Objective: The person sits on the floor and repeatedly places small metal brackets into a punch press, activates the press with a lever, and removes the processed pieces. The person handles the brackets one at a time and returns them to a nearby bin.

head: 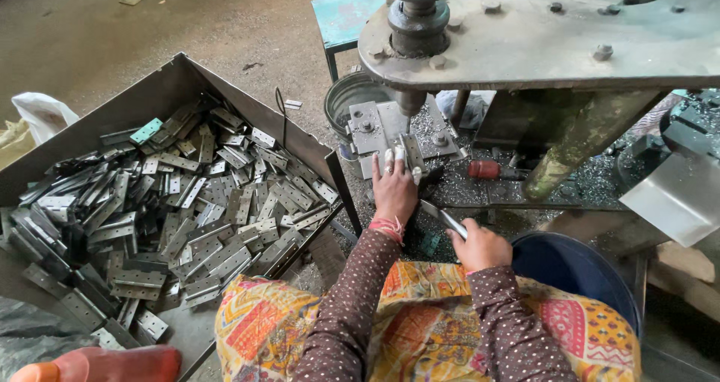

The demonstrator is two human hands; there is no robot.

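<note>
Two bare hands work under a heavy grey metal press (525, 37). The left hand (394, 187) reaches forward with fingers laid flat and together on a small grey steel hinge plate (410, 151) that sits on the press's bolted steel die block (382, 127), just below the ram; taped fingertips cover the plate's near end, so its full shape is hard to make out. The right hand (480, 245) is closed around a slim grey metal piece (444, 217), whose lower end is hidden in the fist. Metal shavings (457, 191) litter the bed around the die. To the left, a big open steel tray (161, 89) holds a heap of flat grey hinge leaves (187, 209). A dark blue plastic tub (574, 266) lies at the right, partly cut off by the patterned lap cloth (420, 329).
</note>
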